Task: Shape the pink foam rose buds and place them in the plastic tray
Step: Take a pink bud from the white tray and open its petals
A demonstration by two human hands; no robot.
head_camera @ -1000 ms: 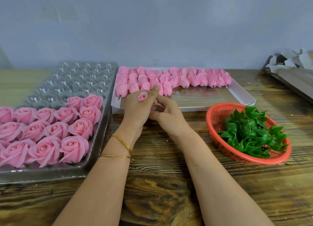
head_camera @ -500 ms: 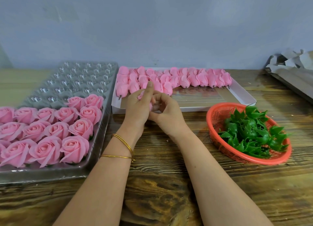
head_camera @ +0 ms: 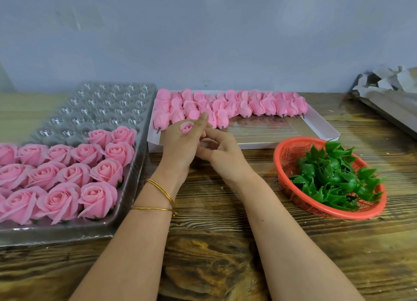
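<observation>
My left hand [head_camera: 180, 145] grips a small pink foam rose bud [head_camera: 187, 127], whose rolled top shows above the fingers. My right hand [head_camera: 222, 149] meets it from the right, fingers curled against the bud's lower part, which is hidden between both hands. Behind them a white flat box [head_camera: 320, 124] holds a row of several unshaped pink buds [head_camera: 228, 106]. On the left lies the clear plastic tray [head_camera: 106, 102], its near half filled with several opened pink roses [head_camera: 67, 172], its far cups bare.
A red plastic basket [head_camera: 291, 149] of green plastic calyxes [head_camera: 334, 176] sits at the right on the wooden table [head_camera: 214, 244]. Crumpled grey paper [head_camera: 388, 86] lies at the far right. A grey wall stands behind.
The bud's rolled top, hidden half a second ago, shows again above my left hand's fingers. My left forefinger stays raised, and both hands keep their place.
</observation>
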